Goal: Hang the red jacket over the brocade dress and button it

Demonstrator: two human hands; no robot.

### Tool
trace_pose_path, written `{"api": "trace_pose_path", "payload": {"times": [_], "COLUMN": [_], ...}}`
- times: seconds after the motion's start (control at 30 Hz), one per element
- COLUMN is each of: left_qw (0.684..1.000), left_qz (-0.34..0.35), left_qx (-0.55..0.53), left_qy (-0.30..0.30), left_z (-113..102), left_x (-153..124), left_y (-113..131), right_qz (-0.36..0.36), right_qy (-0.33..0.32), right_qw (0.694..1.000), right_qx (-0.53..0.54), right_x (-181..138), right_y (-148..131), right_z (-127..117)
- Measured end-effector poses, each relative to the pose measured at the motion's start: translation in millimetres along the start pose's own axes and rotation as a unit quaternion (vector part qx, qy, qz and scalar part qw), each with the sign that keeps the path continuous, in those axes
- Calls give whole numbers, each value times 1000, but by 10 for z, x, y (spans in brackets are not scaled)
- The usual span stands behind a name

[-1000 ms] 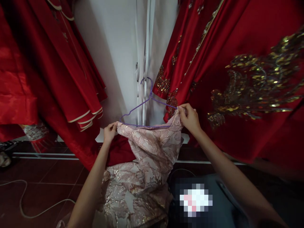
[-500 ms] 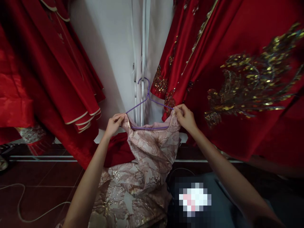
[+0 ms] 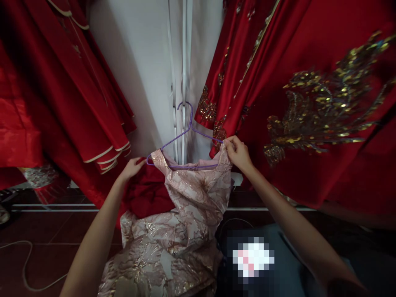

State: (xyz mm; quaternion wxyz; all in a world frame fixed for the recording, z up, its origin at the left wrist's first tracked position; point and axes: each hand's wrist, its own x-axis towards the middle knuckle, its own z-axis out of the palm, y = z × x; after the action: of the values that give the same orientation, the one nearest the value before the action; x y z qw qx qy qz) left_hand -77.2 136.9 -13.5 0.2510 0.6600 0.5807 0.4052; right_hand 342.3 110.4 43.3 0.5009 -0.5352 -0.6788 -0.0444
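Observation:
A pink and gold patterned dress (image 3: pixel 198 194) hangs on a purple wire hanger (image 3: pixel 191 123), its left-side strap over the hanger's arm. My right hand (image 3: pixel 238 154) is closed in a pinch on the dress's right-side strap, at the hanger's end. My left hand (image 3: pixel 132 168) is just left of the hanger's exposed left tip. Its fingers are closed on dark red cloth (image 3: pixel 150 189), which spreads behind the dress. The dress's skirt falls in folds toward me.
Red garments with pale trim (image 3: pixel 102 111) hang to the left. On the right hang red garments, one with gold sequin embroidery (image 3: pixel 321 111). Behind stands a white panel (image 3: pixel 133 49). A pale cable (image 3: pixel 26 268) lies on the dark tiled floor (image 3: pixel 64 231).
My left hand has let go of the left-side strap and moved left and slightly down to the red cloth, which is now raised. The hanger's left tip shows. My right hand still holds its strap.

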Motion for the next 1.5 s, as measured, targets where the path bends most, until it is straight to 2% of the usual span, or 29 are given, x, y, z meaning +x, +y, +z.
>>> {"api": "trace_pose_path", "payload": {"times": [0.13, 0.17, 0.23, 0.3, 0.37, 0.47, 0.53, 0.6, 0.67, 0.73, 0.77, 0.87, 1.0, 1.17, 1.33, 1.37, 1.47, 1.5], "left_qw": [980, 972, 965, 961, 961, 958, 953, 959, 975, 986, 988, 982, 959, 947, 948, 946, 940, 939], "left_qz": [89, 103, 124, 127, 123, 134, 153, 158, 139, 102, 81, 19, -34, -47, -33, -33, -45, -52], "left_qx": [141, 165, 176, 172, 168, 194, 222, 223, 172, 77, 26, -107, -220, -277, -285, -289, -300, -299], "left_qy": [105, 133, 150, 173, 182, 162, 135, 71, -25, -107, -129, -157, -173, -155, -140, -140, -157, -163], "left_z": [151, 228, 399, 535, 585, 494, 370, 239, 127, 50, 25, 1, 18, 44, 96, 103, 103, 97], "left_x": [205, 199, 122, 5, -91, -115, -51, 46, 140, 206, 226, 246, 215, 126, 76, 73, 64, 58], "left_y": [747, 939, 1276, 1509, 1625, 1634, 1591, 1543, 1498, 1455, 1433, 1361, 1262, 1216, 1275, 1284, 1304, 1312], "right_qz": [-17, -25, -34, -35, -34, -4, 61, 122, 143, 127, 112, 75, 81, 93, 58, 56, 54, 53], "right_qy": [18, 18, 4, -23, -48, -122, -252, -426, -535, -589, -606, -649, -684, -695, -714, -706, -655, -648], "right_qw": [999, 999, 999, 999, 998, 993, 966, 893, 825, 787, 774, 729, 663, 642, 625, 634, 687, 695], "right_qx": [-25, -31, -30, -11, 2, -3, 20, 75, 113, 135, 146, 204, 293, 311, 310, 311, 310, 309], "right_x": [-65, -103, -189, -246, -223, -11, 191, 367, 478, 526, 535, 542, 509, 432, 450, 459, 483, 486], "right_y": [-147, -209, -341, -449, -495, -423, -331, -267, -264, -316, -353, -466, -580, -633, -626, -634, -684, -705], "right_z": [-66, -97, -174, -260, -329, -330, -246, -115, 32, 176, 244, 427, 587, 632, 600, 587, 540, 528]}}
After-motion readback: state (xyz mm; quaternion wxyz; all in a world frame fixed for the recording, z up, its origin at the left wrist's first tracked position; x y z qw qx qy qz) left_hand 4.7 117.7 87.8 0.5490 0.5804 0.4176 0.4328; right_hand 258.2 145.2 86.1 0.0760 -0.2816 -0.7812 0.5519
